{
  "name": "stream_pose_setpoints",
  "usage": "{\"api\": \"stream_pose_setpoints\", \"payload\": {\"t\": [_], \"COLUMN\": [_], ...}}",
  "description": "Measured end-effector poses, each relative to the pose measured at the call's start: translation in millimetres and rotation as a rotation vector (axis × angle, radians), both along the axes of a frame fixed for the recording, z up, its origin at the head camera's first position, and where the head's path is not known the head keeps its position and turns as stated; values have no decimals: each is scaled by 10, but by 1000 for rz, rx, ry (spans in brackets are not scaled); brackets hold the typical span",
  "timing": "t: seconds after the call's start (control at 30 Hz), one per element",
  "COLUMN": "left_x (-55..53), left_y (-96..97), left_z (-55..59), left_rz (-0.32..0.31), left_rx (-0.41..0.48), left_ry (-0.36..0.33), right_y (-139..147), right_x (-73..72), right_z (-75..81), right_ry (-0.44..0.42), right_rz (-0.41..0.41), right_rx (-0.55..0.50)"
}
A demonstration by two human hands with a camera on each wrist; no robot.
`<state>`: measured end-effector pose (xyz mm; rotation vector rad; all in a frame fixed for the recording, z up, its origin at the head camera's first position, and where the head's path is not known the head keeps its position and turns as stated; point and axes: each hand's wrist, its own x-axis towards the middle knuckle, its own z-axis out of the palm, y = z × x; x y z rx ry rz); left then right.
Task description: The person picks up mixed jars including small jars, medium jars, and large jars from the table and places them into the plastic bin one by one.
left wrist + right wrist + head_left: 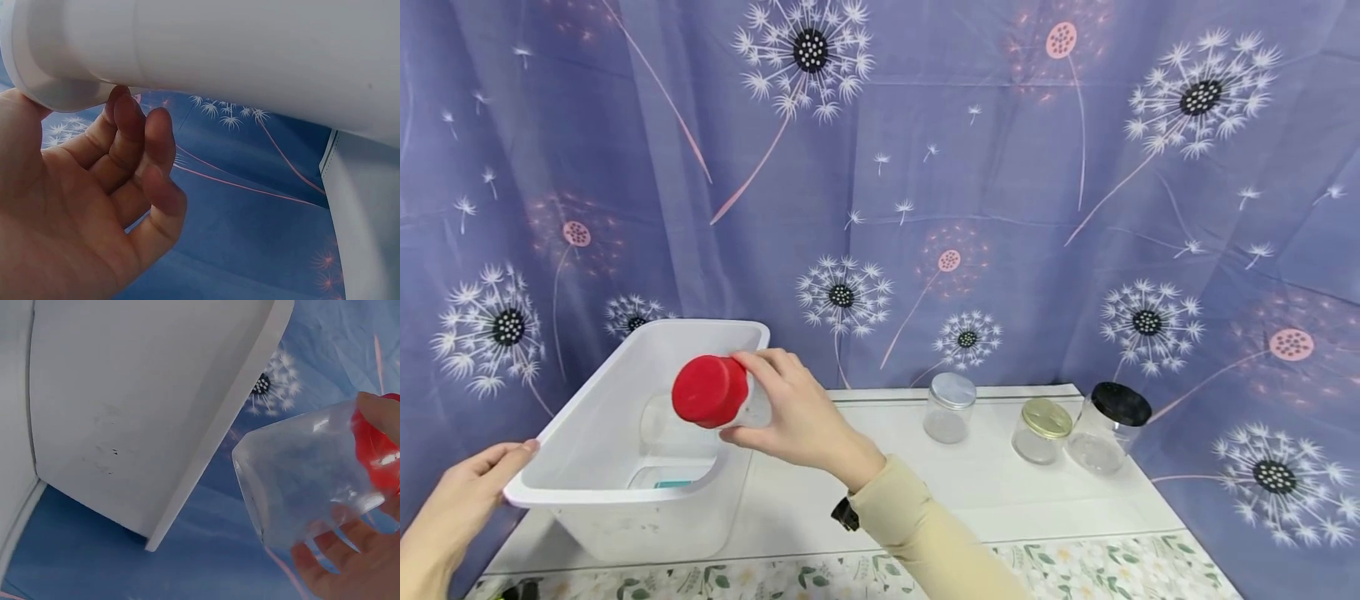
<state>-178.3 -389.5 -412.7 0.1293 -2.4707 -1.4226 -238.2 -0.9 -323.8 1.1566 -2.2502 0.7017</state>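
Note:
My right hand (801, 412) grips a clear plastic jar (306, 472) with a red lid (709, 392), tilted so that the lid points left. In the head view the jar overlaps the right rim of a white plastic bin (625, 497). My left hand (471, 492) pinches the bin's left front corner; in the left wrist view its fingers (159, 134) curl under the lip, with part of the thumb hidden. Inside the bin lie a clear jar (657, 423) and, partly hidden by the front wall, a clear container with a teal patch (673, 483).
On the white table (880, 475), right of the bin, stand clear jars with a silver lid (953, 390), a gold lid (1047, 418) and a black lid (1122, 403). A dandelion-print curtain (910, 167) hangs behind. Floral cloth (1120, 562) runs along the front.

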Motion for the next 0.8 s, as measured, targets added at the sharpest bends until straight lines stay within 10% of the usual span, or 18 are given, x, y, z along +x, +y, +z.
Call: {"api": "stream_pose_setpoints", "payload": {"t": [0.33,0.8], "left_x": [25,39], "left_y": [2,-22], "left_z": [18,6], "left_rz": [17,20], "left_rx": [-15,-21], "left_ry": [-12,-6], "right_y": [-462,-1085], "right_x": [-25,-140], "right_z": [208,177], "right_ry": [98,-95], "right_rz": [-59,-196], "right_rx": [261,509]}}
